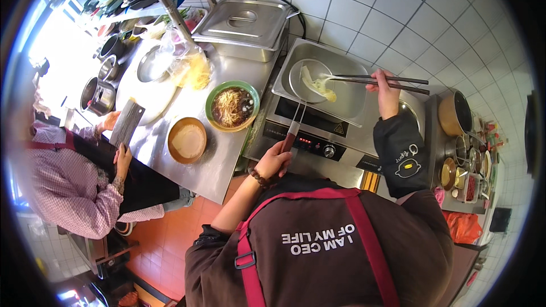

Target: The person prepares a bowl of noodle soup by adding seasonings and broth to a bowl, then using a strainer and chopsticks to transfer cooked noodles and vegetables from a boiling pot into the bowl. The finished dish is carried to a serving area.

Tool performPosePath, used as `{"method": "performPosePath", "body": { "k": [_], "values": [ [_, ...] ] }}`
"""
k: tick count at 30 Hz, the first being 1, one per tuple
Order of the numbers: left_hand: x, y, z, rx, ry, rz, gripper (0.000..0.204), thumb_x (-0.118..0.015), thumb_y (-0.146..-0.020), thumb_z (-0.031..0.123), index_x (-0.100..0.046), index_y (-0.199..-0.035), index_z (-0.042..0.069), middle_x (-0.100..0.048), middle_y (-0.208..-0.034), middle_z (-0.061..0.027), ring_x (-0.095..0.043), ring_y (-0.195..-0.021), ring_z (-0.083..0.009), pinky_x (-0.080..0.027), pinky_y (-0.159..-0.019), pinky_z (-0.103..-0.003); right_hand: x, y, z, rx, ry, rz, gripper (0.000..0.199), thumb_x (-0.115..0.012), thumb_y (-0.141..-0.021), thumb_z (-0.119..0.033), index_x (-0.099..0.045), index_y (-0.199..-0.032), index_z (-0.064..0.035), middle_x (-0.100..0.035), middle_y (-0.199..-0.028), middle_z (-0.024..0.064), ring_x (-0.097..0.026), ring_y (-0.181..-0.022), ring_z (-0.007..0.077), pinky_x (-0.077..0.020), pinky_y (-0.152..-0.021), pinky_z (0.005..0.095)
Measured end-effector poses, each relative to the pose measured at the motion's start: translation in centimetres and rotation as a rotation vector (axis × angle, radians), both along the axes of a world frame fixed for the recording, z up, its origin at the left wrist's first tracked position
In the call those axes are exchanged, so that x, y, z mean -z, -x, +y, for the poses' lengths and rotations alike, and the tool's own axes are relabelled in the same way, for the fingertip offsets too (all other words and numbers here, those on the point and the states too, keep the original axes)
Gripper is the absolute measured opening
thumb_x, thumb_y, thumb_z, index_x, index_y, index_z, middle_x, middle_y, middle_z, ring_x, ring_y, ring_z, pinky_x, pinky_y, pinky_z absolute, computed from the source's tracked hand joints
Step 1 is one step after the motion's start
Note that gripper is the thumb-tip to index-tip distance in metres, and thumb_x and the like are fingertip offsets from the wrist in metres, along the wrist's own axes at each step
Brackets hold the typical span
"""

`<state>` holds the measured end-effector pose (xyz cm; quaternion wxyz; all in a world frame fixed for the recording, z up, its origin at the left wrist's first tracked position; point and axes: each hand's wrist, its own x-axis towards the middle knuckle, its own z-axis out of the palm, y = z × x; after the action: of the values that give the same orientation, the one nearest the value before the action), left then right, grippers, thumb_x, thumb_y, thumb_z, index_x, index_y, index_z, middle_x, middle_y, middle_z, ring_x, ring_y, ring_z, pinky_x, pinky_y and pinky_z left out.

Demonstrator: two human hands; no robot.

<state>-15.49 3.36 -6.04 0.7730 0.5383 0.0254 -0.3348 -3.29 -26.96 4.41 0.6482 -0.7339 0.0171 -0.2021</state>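
Observation:
My left hand point(272, 159) is closed around the brown handle of a round wire strainer point(292, 82). The strainer's basket is over a rectangular steel pan point(348, 106) set on an induction cooker point(301, 143). Long dark chopsticks point(375, 79) are gripped in my right hand point(385, 88), their tips reaching into the strainer. Pale yellowish-green leafy pieces point(317, 86) lie in the basket at the chopstick tips. To the left, a green-rimmed bowl point(252, 89) holds noodles point(230, 106) in dark broth.
A tan bowl point(187, 140) stands near the counter's front edge. Behind are a lidded steel container point(242, 23) and a plastic bag point(190, 68) with yellow contents. At left, a co-worker holds a cleaver point(126, 124) beside a round board point(149, 99). Pots and bowls point(455, 112) line the right.

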Motion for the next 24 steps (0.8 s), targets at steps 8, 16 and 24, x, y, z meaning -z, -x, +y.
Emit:
{"method": "performPosePath", "body": {
  "k": [8, 16, 24],
  "values": [
    [0.1, 0.1, 0.1, -0.008, 0.019, 0.005, 0.032, -0.049, -0.085, 0.009, -0.039, -0.115, 0.003, -0.043, -0.063, -0.0018, -0.039, -0.037, -0.0084, -0.033, -0.031, -0.021, -7.7, -0.5, 6.4, -0.428, 0.071, -0.108, 0.024, -0.051, -0.089, -0.021, -0.055, -0.075, -0.0013, -0.054, -0.069, 0.0026, -0.057, -0.055, 0.0122, -0.0454, -0.056, 0.0214],
    [-0.2, 0.3, 0.0, -0.021, -0.005, -0.008, 0.025, -0.05, -0.086, 0.01, -0.041, -0.108, 0.005, -0.045, -0.063, -0.0016, -0.041, -0.035, -0.008, -0.033, -0.031, -0.021, -6.1, -4.8, 16.8, -0.835, 0.048, 0.144, 0.026, -0.051, -0.089, -0.024, -0.054, -0.076, -0.0022, -0.053, -0.071, 0.0018, -0.057, -0.059, 0.0107, -0.047, -0.055, 0.021],
    [1.3, 0.5, -0.1, -0.027, 0.011, 0.01, 0.029, -0.05, -0.086, 0.013, -0.039, -0.113, 0.005, -0.046, -0.064, -0.0013, -0.042, -0.035, -0.0076, -0.034, -0.03, -0.02, -0.9, -9.1, 21.6, -1.061, 0.175, 0.286, 0.023, -0.054, -0.088, -0.025, -0.058, -0.079, -0.0043, -0.057, -0.076, 0.0007, -0.055, -0.057, 0.0078, -0.0473, -0.054, 0.0203]
  ]
}}
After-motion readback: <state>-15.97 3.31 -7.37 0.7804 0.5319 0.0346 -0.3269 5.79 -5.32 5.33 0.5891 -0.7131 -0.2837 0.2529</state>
